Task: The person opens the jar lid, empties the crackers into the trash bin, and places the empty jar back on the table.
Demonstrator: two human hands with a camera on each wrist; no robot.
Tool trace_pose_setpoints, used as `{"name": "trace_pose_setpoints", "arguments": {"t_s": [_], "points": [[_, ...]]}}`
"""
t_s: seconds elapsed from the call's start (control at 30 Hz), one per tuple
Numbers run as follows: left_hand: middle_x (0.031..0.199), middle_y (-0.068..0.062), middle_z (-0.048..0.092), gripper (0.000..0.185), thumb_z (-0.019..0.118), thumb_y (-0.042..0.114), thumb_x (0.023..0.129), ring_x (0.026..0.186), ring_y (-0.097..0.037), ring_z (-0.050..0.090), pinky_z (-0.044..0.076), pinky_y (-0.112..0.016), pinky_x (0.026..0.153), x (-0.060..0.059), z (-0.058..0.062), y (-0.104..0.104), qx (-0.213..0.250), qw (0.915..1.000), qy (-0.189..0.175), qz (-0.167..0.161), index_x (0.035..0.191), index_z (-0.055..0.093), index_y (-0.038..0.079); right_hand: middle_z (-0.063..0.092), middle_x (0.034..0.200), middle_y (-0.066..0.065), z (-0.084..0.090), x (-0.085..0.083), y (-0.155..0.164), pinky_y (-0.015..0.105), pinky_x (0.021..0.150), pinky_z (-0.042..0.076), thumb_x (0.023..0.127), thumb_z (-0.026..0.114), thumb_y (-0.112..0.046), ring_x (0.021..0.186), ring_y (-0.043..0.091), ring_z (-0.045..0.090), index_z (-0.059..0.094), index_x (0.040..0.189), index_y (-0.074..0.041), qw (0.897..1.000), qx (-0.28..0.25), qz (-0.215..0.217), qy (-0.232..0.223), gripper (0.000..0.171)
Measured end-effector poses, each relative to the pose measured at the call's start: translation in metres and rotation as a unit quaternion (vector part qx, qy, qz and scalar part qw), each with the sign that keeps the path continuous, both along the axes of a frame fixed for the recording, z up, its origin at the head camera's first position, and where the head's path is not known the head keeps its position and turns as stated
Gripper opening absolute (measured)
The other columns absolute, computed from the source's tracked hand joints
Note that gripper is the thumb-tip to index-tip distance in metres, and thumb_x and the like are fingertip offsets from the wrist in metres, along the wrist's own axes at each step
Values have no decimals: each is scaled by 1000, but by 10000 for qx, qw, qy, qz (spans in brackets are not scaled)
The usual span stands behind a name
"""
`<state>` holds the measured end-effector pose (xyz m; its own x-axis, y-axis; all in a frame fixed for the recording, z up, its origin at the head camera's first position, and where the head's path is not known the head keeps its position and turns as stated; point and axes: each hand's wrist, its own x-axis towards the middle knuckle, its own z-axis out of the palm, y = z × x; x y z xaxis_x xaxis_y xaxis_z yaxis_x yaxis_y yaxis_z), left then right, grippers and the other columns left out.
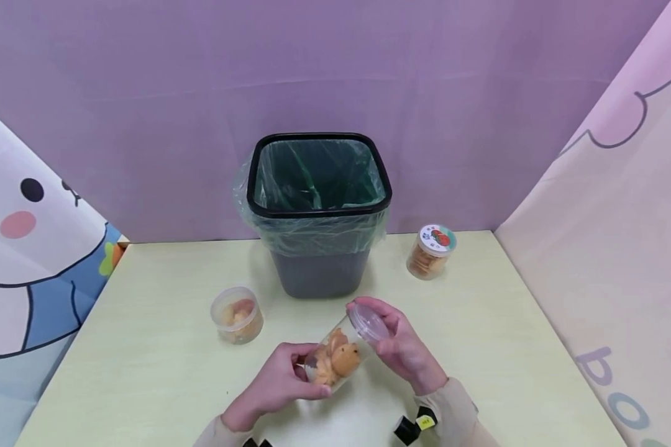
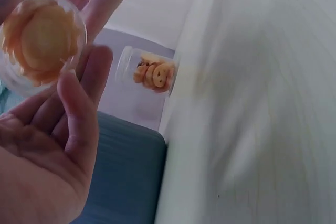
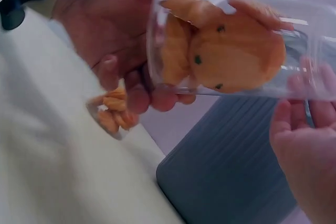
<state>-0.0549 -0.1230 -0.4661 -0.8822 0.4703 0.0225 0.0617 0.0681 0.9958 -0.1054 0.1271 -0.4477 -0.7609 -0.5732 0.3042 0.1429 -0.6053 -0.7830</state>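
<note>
A clear plastic jar (image 1: 335,357) is held tilted above the table, its top leaning to the upper right. Inside are orange, dough-like pieces (image 3: 236,51); a round one carries small dark dots. My left hand (image 1: 287,379) grips the jar round its base. With the fingers and thumb of my right hand (image 1: 399,341) I hold the translucent lid (image 1: 368,324), which sits at the jar's mouth. In the left wrist view, the jar's round bottom (image 2: 44,43) faces the camera above the left thumb.
Behind the hands stands a grey bin (image 1: 321,273) with a black rim and clear liner. To the left sits a short clear tub (image 1: 237,316) with orange and pinkish pieces. Back right stands a jar (image 1: 430,251) with a printed lid. A purple cloth (image 1: 145,124) hangs behind the table.
</note>
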Motion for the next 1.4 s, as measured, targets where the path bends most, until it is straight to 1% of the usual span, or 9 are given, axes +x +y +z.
{"name": "trace_pose_setpoints", "arguments": {"t_s": [0.13,0.23,0.37,0.6,0.77,0.93,1.2,1.27,1.4], "points": [[91,-7,71,46,84,6,75,68,-15,68,56,-25,57,-3,-3,-2,339,9991,-96,-222,116,67,-7,59,136,5,-4,-4,-3,29,104,39,82,82,-16,122,19,50,56,139,-11,9989,-310,364,11,63],[93,-6,71,49,85,9,76,63,-12,66,54,-24,54,-3,-3,-1,253,9996,-44,-86,119,67,-4,54,142,8,-7,-6,-5,37,114,30,84,80,-14,130,23,46,51,142,-11,9974,-527,471,123,65],[94,-7,70,50,86,12,76,55,-9,60,50,-23,48,-2,-2,3,43,9994,42,332,122,67,2,41,153,13,-10,-5,-4,44,118,20,89,75,-15,141,27,35,38,151,-12,9964,-683,438,235,73],[95,-2,71,55,91,19,69,60,-10,60,51,-25,51,3,2,10,-299,9891,451,1366,120,70,13,46,148,8,-8,4,-5,33,112,33,92,67,-7,134,20,44,41,147,-10,9966,-559,-524,-290,61],[93,6,68,58,95,26,64,60,-9,59,51,-27,52,6,0,15,-669,9691,1011,2148,117,70,22,49,145,8,0,12,-8,31,111,35,93,60,3,132,19,46,41,145,-4,9923,-504,-1051,-415,55],[92,13,68,59,95,30,63,71,-7,62,51,-25,54,9,-5,18,-1078,9466,1648,2551,116,68,30,50,144,10,13,22,-19,30,109,38,92,58,8,132,19,48,35,147,5,9784,31,-1911,-791,60],[92,5,70,68,96,32,58,77,-5,62,49,-17,57,10,-5,23,-2021,8809,3040,3012,117,68,12,46,145,17,25,28,-37,29,107,39,91,55,10,131,21,46,30,148,10,9491,471,-2735,-1492,63],[92,3,70,69,96,33,58,76,-7,63,49,-16,57,10,-5,23,-2083,8727,3216,3025,117,68,10,48,143,17,26,28,-39,29,107,40,91,55,10,130,21,47,31,147,11,9442,534,-2872,-1520,61],[93,4,70,69,96,33,58,78,-8,64,49,-16,57,9,-4,23,-2010,8707,3347,2990,117,68,11,51,140,15,27,28,-40,28,105,41,90,56,10,128,22,49,35,145,11,9411,544,-2951,-1560,59]]}}
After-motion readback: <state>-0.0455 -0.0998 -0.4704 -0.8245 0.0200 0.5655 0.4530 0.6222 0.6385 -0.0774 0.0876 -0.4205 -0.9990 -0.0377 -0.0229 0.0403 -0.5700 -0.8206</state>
